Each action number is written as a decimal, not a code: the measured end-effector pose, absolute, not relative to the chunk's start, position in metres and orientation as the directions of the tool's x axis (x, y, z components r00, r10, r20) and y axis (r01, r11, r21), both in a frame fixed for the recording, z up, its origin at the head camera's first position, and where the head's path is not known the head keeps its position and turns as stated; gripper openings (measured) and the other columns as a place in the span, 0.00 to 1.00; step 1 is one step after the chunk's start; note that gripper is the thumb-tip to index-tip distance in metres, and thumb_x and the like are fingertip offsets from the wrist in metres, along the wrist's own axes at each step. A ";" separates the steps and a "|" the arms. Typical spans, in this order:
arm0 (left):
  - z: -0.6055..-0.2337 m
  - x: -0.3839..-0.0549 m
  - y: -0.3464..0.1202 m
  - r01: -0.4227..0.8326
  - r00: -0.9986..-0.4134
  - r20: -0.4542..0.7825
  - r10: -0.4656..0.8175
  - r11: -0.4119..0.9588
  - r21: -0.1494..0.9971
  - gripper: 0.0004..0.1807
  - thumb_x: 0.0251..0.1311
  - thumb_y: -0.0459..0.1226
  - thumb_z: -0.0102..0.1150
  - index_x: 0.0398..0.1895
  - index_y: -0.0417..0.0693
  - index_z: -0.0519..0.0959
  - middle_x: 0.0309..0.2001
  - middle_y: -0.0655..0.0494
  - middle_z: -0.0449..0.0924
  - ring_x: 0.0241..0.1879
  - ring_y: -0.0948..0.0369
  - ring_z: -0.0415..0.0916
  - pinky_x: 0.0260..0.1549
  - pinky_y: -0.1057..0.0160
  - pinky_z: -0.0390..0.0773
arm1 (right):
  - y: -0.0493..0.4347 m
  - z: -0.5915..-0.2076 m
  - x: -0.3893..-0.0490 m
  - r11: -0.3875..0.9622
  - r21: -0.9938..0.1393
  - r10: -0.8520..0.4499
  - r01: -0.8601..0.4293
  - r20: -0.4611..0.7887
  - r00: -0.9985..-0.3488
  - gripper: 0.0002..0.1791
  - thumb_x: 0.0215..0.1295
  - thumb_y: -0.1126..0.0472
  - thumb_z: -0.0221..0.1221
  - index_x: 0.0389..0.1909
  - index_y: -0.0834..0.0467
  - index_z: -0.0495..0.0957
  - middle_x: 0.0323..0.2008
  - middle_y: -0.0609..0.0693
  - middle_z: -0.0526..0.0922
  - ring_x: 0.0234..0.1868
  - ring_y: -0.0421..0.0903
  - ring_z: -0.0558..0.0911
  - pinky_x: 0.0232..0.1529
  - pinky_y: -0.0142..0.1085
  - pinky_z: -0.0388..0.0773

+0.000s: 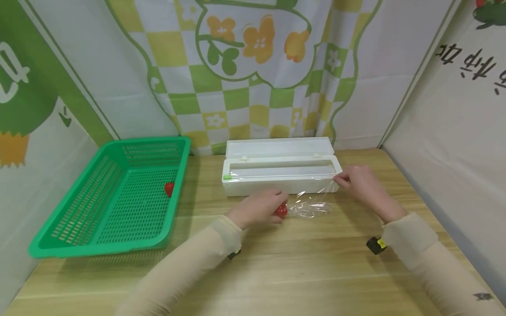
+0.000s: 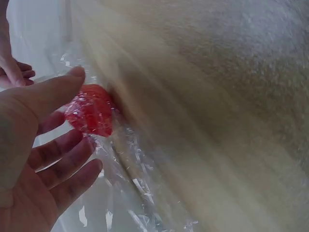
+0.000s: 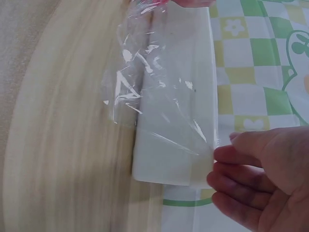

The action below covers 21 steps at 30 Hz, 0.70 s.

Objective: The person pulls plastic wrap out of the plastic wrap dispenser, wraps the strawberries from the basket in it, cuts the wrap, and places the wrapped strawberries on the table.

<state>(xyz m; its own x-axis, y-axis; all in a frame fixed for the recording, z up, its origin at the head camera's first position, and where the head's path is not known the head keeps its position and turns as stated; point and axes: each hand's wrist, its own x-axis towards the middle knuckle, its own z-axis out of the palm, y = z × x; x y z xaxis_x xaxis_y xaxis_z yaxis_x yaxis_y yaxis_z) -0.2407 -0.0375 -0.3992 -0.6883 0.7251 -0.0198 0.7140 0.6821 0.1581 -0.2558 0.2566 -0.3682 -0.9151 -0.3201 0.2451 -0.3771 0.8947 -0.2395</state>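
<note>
In the head view my left hand [image 1: 258, 208] holds a small rounded red thing [image 1: 281, 210] just in front of a white cling film dispenser [image 1: 253, 188]. The left wrist view shows my thumb and fingers about the red thing [image 2: 91, 111], which has clear film over it; its kind is hard to tell. A crumpled sheet of cling film [image 1: 310, 208] stretches from there to the right. At the dispenser's right end my right hand [image 1: 365, 188] pinches the film's edge between thumb and forefinger, seen also in the right wrist view with the film [image 3: 159, 96].
A green plastic basket [image 1: 182, 175] stands on the left, with another red thing [image 1: 169, 189] inside against its right wall. The dispenser's lid [image 1: 278, 148] is raised at the back. A patterned curtain [image 1: 253, 101] hangs behind the wooden table [image 1: 300, 272].
</note>
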 end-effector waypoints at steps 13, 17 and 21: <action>-0.408 -0.239 -0.039 0.700 -0.702 0.024 0.712 0.683 0.208 0.13 0.63 0.45 0.65 0.41 0.55 0.69 0.35 0.64 0.70 0.35 0.65 0.71 0.39 0.66 0.77 | 0.260 -0.376 -0.258 0.878 -0.320 -0.274 -0.355 0.270 -0.923 0.12 0.70 0.59 0.58 0.38 0.63 0.87 0.38 0.63 0.88 0.39 0.57 0.86 0.43 0.54 0.83; -0.407 -0.237 -0.040 0.687 -0.706 -0.005 0.708 0.688 0.235 0.13 0.62 0.44 0.65 0.37 0.55 0.69 0.35 0.63 0.70 0.35 0.64 0.70 0.37 0.67 0.75 | 0.262 -0.377 -0.261 0.874 -0.345 -0.260 -0.342 0.264 -0.929 0.13 0.70 0.59 0.58 0.39 0.63 0.87 0.40 0.64 0.88 0.41 0.59 0.86 0.45 0.54 0.83; -0.408 -0.235 -0.041 0.694 -0.698 -0.004 0.717 0.677 0.244 0.12 0.62 0.43 0.66 0.37 0.55 0.71 0.35 0.63 0.71 0.35 0.65 0.70 0.38 0.67 0.75 | 0.263 -0.377 -0.262 0.874 -0.347 -0.260 -0.340 0.256 -0.931 0.13 0.71 0.59 0.57 0.39 0.63 0.87 0.42 0.64 0.87 0.42 0.59 0.86 0.46 0.55 0.82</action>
